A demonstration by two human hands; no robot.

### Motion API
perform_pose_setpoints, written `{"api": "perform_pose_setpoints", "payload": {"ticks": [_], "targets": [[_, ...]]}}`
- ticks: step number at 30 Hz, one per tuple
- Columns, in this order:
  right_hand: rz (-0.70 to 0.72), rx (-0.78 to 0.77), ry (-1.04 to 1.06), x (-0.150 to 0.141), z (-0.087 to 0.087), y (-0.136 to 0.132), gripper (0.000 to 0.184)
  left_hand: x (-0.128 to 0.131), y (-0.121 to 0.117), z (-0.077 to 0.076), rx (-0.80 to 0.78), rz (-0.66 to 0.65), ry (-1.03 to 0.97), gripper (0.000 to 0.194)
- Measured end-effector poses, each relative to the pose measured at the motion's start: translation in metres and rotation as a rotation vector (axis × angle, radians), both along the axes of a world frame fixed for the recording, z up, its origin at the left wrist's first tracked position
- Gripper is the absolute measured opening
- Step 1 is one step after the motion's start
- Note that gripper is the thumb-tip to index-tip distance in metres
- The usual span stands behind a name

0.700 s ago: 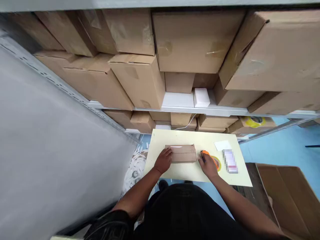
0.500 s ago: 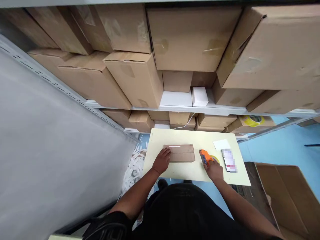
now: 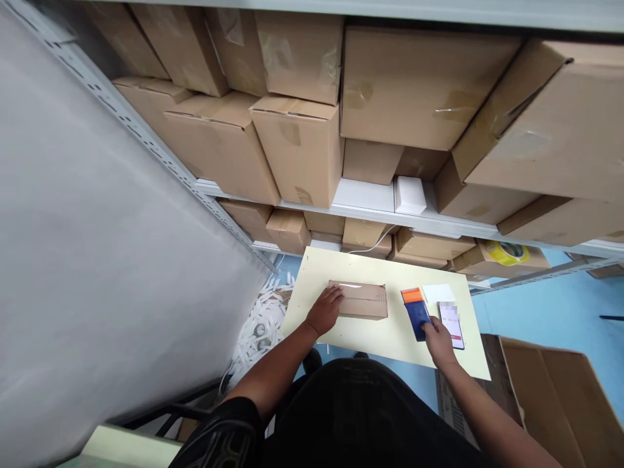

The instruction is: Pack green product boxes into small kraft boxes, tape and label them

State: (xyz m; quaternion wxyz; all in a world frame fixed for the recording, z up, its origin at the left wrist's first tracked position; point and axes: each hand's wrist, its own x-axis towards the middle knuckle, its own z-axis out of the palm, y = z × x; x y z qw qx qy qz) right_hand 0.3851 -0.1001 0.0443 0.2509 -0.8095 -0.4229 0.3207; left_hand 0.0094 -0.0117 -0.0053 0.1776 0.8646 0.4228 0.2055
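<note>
A small closed cardboard box [image 3: 365, 304] lies on the pale yellow tabletop [image 3: 312, 273], a white strip near its far edge. On the box's left end rests my left hand [image 3: 325, 311], its fingers stretched over the top. My right hand [image 3: 440, 341] is wrapped around the near end of an orange and blue tape dispenser [image 3: 416, 313], to the right of the box and apart from it. The dispenser's tape roll does not show from this angle. Beside my right hand lies a phone [image 3: 453, 328] with a lit screen, and a white card [image 3: 437, 292] is just beyond it.
Shelves packed with cardboard boxes [image 3: 424, 84] rise behind the table. A yellow tape roll [image 3: 507, 252] sits on a lower shelf box. White paper strips [image 3: 253, 328] litter the floor at left. At lower right stands a large open carton [image 3: 556, 390].
My right hand has turned the tape dispenser, so its blue side now shows and the yellow roll is out of sight. My left hand stays on the box. The camera view has shifted.
</note>
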Motion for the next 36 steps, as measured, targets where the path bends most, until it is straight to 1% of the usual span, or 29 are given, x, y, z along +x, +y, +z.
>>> {"api": "perform_pose_setpoints", "payload": {"ticks": [2, 5, 7, 9, 11, 13, 14, 17, 18, 20, 22, 24, 27, 32, 36], "targets": [[0.071, 0.081, 0.095, -0.012, 0.020, 0.013, 0.026, 0.001, -0.001, -0.001, -0.011, 0.006, -0.015, 0.044], [0.253, 0.095, 0.148, -0.048, 0.049, 0.047, 0.041, 0.000, -0.001, 0.000, -0.042, 0.019, -0.056, 0.044], [0.405, 0.079, 0.112, -0.076, 0.062, 0.074, 0.050, -0.001, 0.000, 0.003, -0.083, 0.017, -0.095, 0.045], [0.554, 0.053, 0.077, -0.101, 0.069, 0.096, 0.053, -0.004, 0.003, 0.008, -0.142, 0.008, -0.152, 0.048], [0.633, 0.023, 0.011, -0.117, 0.071, 0.111, 0.057, -0.007, 0.008, 0.016, -0.224, 0.001, -0.240, 0.052], [0.664, 0.013, -0.037, -0.125, 0.069, 0.119, 0.059, -0.010, 0.013, 0.026, -0.345, 0.039, -0.354, 0.051], [0.672, 0.012, -0.046, -0.126, 0.067, 0.121, 0.059, -0.011, 0.016, 0.031, -0.423, 0.090, -0.420, 0.048], [0.679, 0.004, -0.051, -0.127, 0.065, 0.122, 0.057, -0.010, 0.021, 0.049, -0.673, 0.303, -0.644, 0.034], [0.683, 0.002, -0.051, -0.127, 0.065, 0.122, 0.056, -0.008, 0.022, 0.054, -0.761, 0.350, -0.717, 0.035], [0.694, -0.001, -0.055, -0.128, 0.065, 0.121, 0.056, -0.004, 0.022, 0.064, -0.945, 0.374, -0.833, 0.045], [0.707, -0.007, -0.065, -0.129, 0.066, 0.121, 0.056, 0.000, 0.021, 0.070, -1.084, 0.366, -0.905, 0.056], [0.719, -0.021, -0.085, -0.130, 0.067, 0.121, 0.057, 0.003, 0.020, 0.073, -1.135, 0.365, -0.958, 0.060], [0.746, -0.034, -0.111, -0.130, 0.068, 0.122, 0.058, 0.003, 0.018, 0.073, -1.163, 0.379, -1.034, 0.058], [0.771, -0.050, -0.131, -0.128, 0.073, 0.122, 0.057, -0.002, 0.015, 0.073, -1.265, 0.423, -1.093, 0.044], [0.786, -0.063, -0.152, -0.130, 0.077, 0.121, 0.055, 0.000, 0.012, 0.073, -1.298, 0.443, -1.107, 0.033]]}}
